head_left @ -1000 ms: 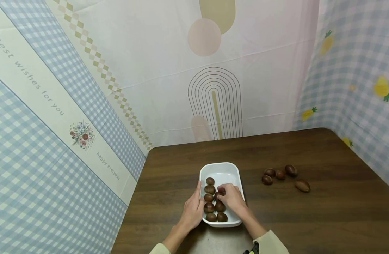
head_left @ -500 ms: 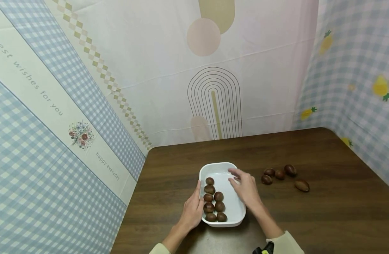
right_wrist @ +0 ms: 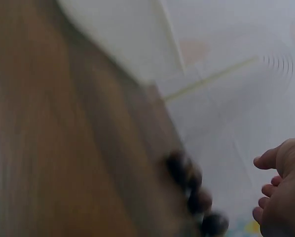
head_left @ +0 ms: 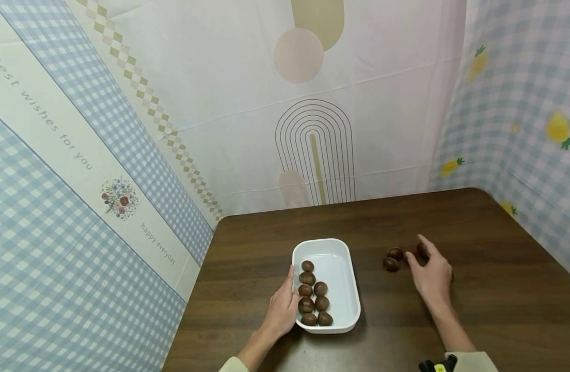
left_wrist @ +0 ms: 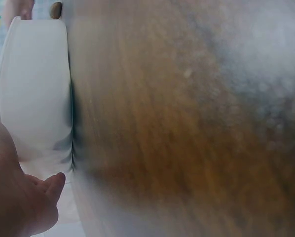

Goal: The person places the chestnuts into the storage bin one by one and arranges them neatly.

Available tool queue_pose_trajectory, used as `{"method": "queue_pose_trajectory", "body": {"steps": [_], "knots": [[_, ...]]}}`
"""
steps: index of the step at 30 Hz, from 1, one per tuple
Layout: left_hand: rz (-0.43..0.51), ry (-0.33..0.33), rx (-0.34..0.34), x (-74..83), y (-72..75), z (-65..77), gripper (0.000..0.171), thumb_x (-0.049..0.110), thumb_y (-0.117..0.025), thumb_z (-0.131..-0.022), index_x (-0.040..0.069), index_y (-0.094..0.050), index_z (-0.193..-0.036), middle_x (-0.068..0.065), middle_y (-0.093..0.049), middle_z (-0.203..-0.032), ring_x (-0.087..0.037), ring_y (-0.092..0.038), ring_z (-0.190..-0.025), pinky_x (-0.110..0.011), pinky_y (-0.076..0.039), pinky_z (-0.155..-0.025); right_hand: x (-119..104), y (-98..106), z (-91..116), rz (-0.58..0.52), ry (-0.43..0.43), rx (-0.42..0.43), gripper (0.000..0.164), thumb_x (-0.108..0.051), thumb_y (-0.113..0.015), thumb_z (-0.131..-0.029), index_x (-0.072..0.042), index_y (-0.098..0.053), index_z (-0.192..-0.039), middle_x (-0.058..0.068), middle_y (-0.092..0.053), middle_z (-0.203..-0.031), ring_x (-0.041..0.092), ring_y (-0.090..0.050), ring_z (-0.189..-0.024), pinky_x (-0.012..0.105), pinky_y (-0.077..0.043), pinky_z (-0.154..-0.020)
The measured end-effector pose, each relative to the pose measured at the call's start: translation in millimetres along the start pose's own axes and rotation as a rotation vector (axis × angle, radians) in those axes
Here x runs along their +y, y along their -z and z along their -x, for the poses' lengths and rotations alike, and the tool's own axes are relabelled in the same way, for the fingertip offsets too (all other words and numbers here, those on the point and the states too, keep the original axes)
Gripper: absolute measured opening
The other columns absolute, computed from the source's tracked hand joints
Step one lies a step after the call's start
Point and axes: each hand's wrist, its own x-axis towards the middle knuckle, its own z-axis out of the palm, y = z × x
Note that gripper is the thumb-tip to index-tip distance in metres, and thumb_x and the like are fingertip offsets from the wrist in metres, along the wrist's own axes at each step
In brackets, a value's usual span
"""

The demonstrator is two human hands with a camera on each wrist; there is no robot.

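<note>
A white rectangular dish [head_left: 343,281] stands on the table with several brown chestnuts [head_left: 321,303] in it. They form a longer row along its left wall and a shorter row beside that. My left hand [head_left: 281,309] holds the dish's left side, index finger along the outer wall and thumb at the rim; in the left wrist view the dish's wall [left_wrist: 36,84] rises past the thumb. Off to the right, my right hand [head_left: 432,276] hovers over loose chestnuts [head_left: 394,253], thumb and index finger spread around one dark chestnut [head_left: 423,251]. The right hand hides part of the group.
The dark wooden table [head_left: 248,248] ends at a patterned cloth backdrop [head_left: 396,129] behind it. A checked cloth [head_left: 531,155] hangs on the right, another [head_left: 57,248] on the left.
My right hand has let go of a chestnut in the dish's second row, lifted out and travelled right to the loose chestnuts. The left hand and the dish have stayed in place.
</note>
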Motion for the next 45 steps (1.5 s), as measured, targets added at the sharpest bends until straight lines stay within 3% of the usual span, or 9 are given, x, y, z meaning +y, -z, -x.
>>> {"method": "queue_pose_trajectory", "body": {"steps": [2, 6, 8, 11, 13, 15, 20, 29, 45], "knots": [[0.007, -0.025, 0.018, -1.9, -0.6, 1.1, 0.069, 0.007, -0.049, -0.103, 0.008, -0.028, -0.169, -0.025, -0.057, -0.151, -0.042, -0.064, -0.128, -0.058, -0.053, -0.100, 14.8, 10.7, -1.4, 0.002, -0.044, 0.005, 0.061, -0.011, -0.072, -0.101, -0.004, -0.050, -0.158, 0.036, -0.064, -0.132, 0.056, -0.061, -0.118, 0.069, -0.036, -0.112], [0.025, -0.023, 0.021, -1.6, 0.5, 2.2, 0.069, 0.009, -0.049, -0.103, 0.010, -0.028, -0.169, -0.024, -0.057, -0.151, -0.043, -0.063, -0.128, -0.059, -0.053, -0.099, 39.4, 25.5, -2.0, 0.036, -0.104, -0.027, 0.068, -0.015, -0.070, -0.103, -0.001, -0.040, -0.162, 0.033, -0.067, -0.078, 0.056, -0.061, -0.077, 0.072, -0.027, -0.116], [0.021, -0.010, 0.013, -0.9, 1.0, 2.4, 0.069, 0.008, -0.049, -0.103, 0.008, -0.029, -0.169, -0.024, -0.057, -0.152, -0.043, -0.063, -0.128, -0.059, -0.053, -0.100, 48.2, 30.4, -1.3, 0.051, -0.116, -0.053, 0.070, -0.016, -0.071, -0.102, 0.001, -0.038, -0.162, 0.033, -0.064, -0.073, 0.059, -0.061, -0.091, 0.073, -0.023, -0.118], [0.004, 0.010, -0.005, 0.7, 1.8, 1.9, 0.068, 0.006, -0.050, -0.102, 0.004, -0.030, -0.167, -0.025, -0.057, -0.152, -0.042, -0.063, -0.128, -0.058, -0.053, -0.101, 57.7, 34.4, 0.3, 0.069, -0.132, -0.084, 0.072, -0.016, -0.072, -0.101, 0.004, -0.038, -0.161, 0.041, -0.068, -0.107, 0.064, -0.054, -0.120, 0.073, -0.024, -0.117], [0.009, 0.024, -0.015, 4.8, 4.0, 1.7, 0.068, 0.005, -0.051, -0.102, 0.003, -0.031, -0.167, -0.026, -0.057, -0.151, -0.044, -0.063, -0.128, -0.061, -0.051, -0.101, 62.6, 35.6, 0.8, 0.087, -0.139, -0.096, 0.071, -0.017, -0.073, -0.100, 0.005, -0.040, -0.159, 0.043, -0.056, -0.136, 0.066, -0.039, -0.137, 0.074, -0.027, -0.115], [0.002, -0.004, 0.000, -0.2, 1.2, 2.0, 0.068, 0.006, -0.050, -0.102, 0.005, -0.030, -0.168, -0.025, -0.057, -0.151, -0.042, -0.063, -0.128, -0.058, -0.053, -0.101, 66.6, 35.9, 1.5, 0.104, -0.139, -0.099, 0.069, -0.016, -0.074, -0.099, 0.006, -0.043, -0.157, 0.042, -0.047, -0.148, 0.065, -0.039, -0.138, 0.074, -0.029, -0.113], [0.013, -0.059, 0.032, -6.5, -2.8, 0.1, 0.068, 0.010, -0.046, -0.105, 0.011, -0.027, -0.170, -0.023, -0.057, -0.152, -0.039, -0.064, -0.129, -0.055, -0.053, -0.101, 72.7, 35.6, 0.3, 0.114, -0.108, -0.077, 0.061, -0.013, -0.075, -0.097, 0.008, -0.051, -0.150, 0.038, -0.053, -0.145, 0.063, -0.043, -0.135, 0.071, -0.027, -0.115], [-0.019, 0.108, -0.083, 11.1, 5.5, 0.4, 0.065, 0.005, -0.048, -0.105, 0.003, -0.029, -0.167, -0.022, -0.050, -0.158, -0.038, -0.056, -0.138, -0.056, -0.047, -0.111, 74.6, 34.8, 5.5, 0.112, -0.076, -0.077, 0.054, -0.009, -0.073, -0.098, 0.011, -0.054, -0.145, 0.039, -0.056, -0.141, 0.063, -0.045, -0.132, 0.071, -0.024, -0.115], [-0.017, 0.101, -0.063, 11.4, 5.6, 1.2, 0.066, 0.004, -0.049, -0.104, 0.003, -0.030, -0.167, -0.022, -0.053, -0.156, -0.038, -0.059, -0.135, -0.057, -0.049, -0.108, 76.5, 34.1, 3.7, 0.125, -0.063, -0.066, 0.045, -0.004, -0.071, -0.095, 0.010, -0.060, -0.137, 0.040, -0.057, -0.138, 0.063, -0.047, -0.131, 0.071, -0.028, -0.111]]}}
